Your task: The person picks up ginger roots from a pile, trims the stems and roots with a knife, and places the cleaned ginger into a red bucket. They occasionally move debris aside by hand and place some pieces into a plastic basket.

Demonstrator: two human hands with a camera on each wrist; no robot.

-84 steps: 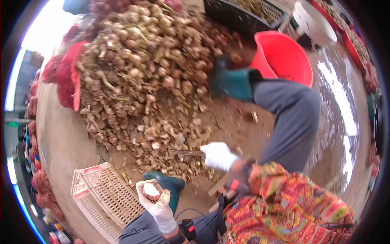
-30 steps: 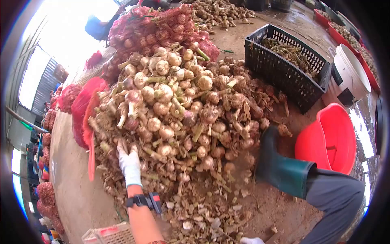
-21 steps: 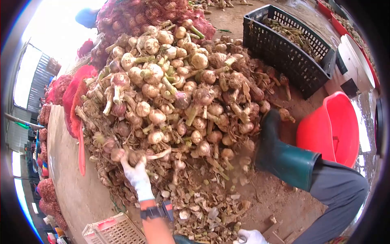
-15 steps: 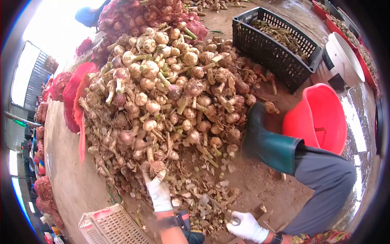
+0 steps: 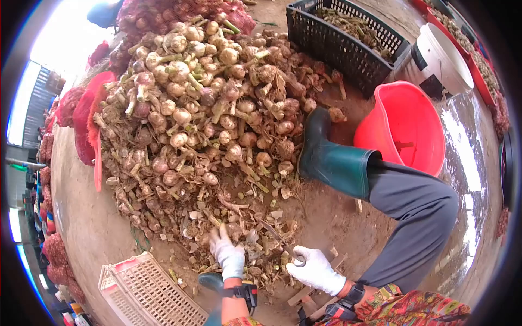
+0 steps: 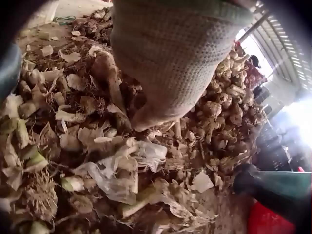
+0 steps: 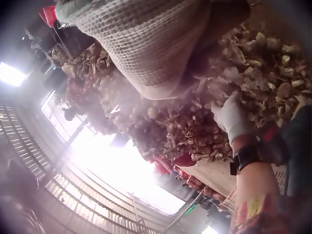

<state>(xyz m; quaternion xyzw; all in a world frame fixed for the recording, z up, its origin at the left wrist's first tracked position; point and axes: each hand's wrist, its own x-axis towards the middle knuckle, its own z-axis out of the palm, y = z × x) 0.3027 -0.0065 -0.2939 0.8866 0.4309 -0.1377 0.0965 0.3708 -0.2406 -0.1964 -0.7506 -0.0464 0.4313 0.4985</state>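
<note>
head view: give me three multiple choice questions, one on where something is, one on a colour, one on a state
1. Where is the black crate?
A. beyond the red tub
B. under the left hand
C. on the boot

2. What colour is the boot?
A. yellow
B. green
C. white

3. What is the left hand doing?
A. resting on garlic scraps
B. holding the white bucket
C. hanging idle in the air

Key:
1. A: it sits past the red tub, beside the garlic pile.
2. B: the rubber boot is dark green.
3. A: its gloved fingers lie down among the scraps at the pile's edge.
</note>
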